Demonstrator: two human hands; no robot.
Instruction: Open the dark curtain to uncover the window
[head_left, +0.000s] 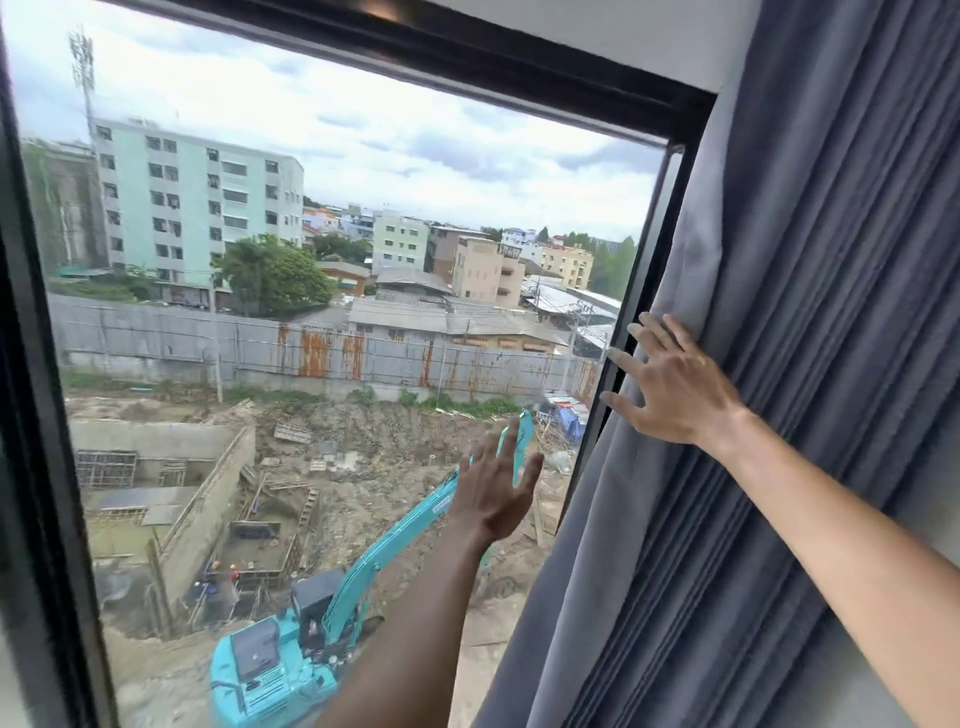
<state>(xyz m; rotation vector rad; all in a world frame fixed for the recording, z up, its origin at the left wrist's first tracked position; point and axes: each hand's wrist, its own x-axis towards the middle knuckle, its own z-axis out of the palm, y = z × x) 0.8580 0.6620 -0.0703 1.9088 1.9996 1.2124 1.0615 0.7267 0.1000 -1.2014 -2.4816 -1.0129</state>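
the dark curtain (779, 364) is bunched in tight folds at the right side of the window (337, 260), covering only the right edge of the glass, so nearly the whole pane is bare. my right hand (670, 384) rests against the curtain's leading edge, just beside the right upright of the black window frame (519, 57); its fingers are spread and flat against the cloth, not pinching any fold, and the fingertips reach across the frame's upright. my left hand (496, 493) is raised in front of the glass, to the left of the curtain and apart from it, fingers spread and holding nothing; i cannot tell whether it touches the pane. both forearms are bare, the right one crossing in front of the gathered folds. the curtain hangs from above the frame's top right corner and falls past the bottom of the view. through the glass i see a teal digger (291, 649) on a muddy building site, a rusty metal fence (311, 348) behind it, a pale green apartment block (197, 208) and a cloudy sky.
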